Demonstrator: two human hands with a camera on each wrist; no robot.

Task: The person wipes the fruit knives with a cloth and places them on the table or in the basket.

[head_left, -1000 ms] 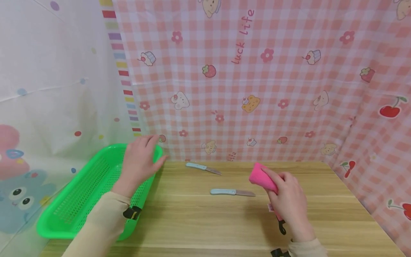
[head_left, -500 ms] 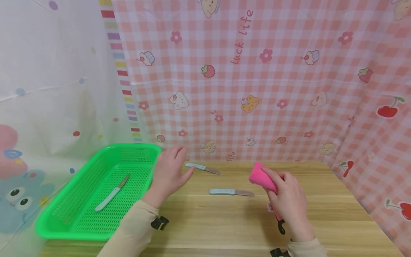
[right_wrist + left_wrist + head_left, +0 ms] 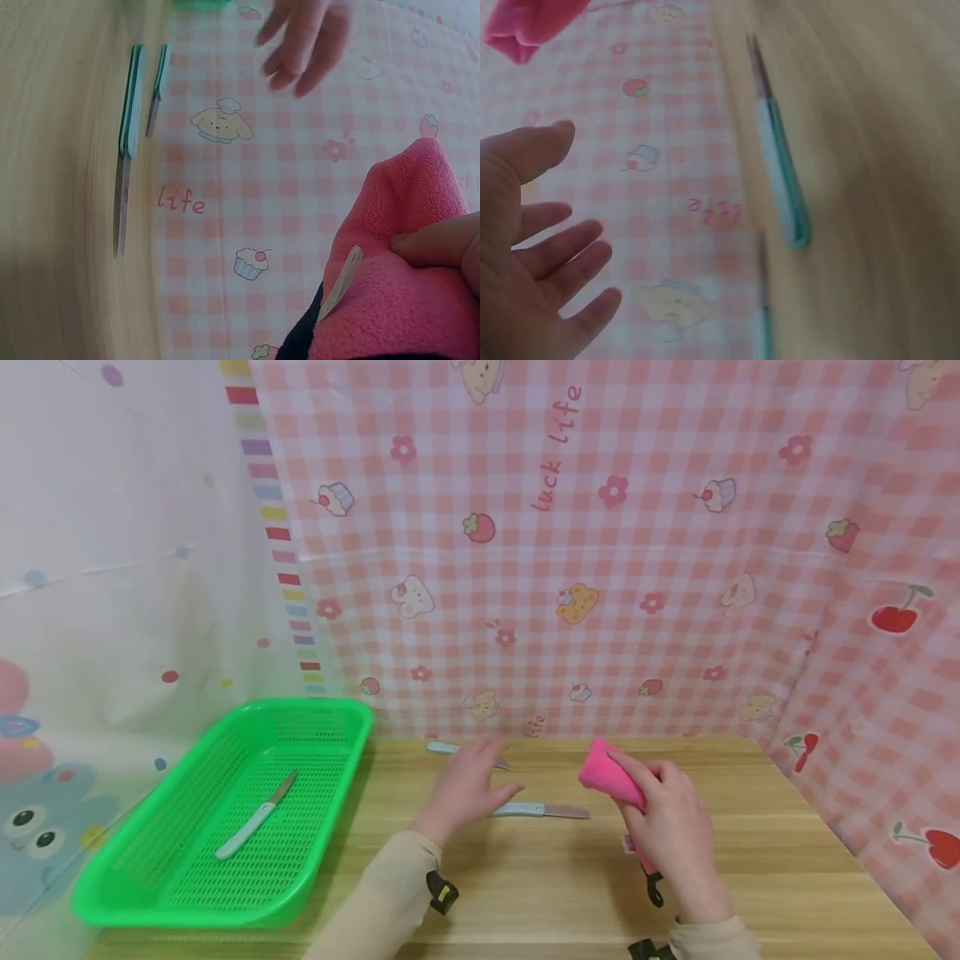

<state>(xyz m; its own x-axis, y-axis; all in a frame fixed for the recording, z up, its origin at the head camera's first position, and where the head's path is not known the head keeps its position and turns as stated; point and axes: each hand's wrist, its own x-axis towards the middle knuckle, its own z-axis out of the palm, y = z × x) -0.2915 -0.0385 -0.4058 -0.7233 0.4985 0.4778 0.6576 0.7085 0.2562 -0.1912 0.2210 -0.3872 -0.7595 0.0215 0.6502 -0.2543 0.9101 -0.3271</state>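
My left hand hovers over the table with its fingers spread and nothing in them. Below it lie two folding knives with pale blue handles and bared blades. The nearer knife shows its handle partly behind the hand; the farther knife is covered in its middle by the fingers. Both also show in the left wrist view, the nearer knife larger. At the right, my right hand grips a folded pink towel above the table. The towel has a white tag and a black loop.
A green plastic basket stands at the left of the wooden table. One more knife with a light handle lies inside it. A pink checked cloth hangs behind the table, and patterned cloths hang at both sides.
My left hand has moved right, from over the basket to above the two knives, uncovering the knife in the basket. The right hand keeps its hold on the towel, almost unmoved.
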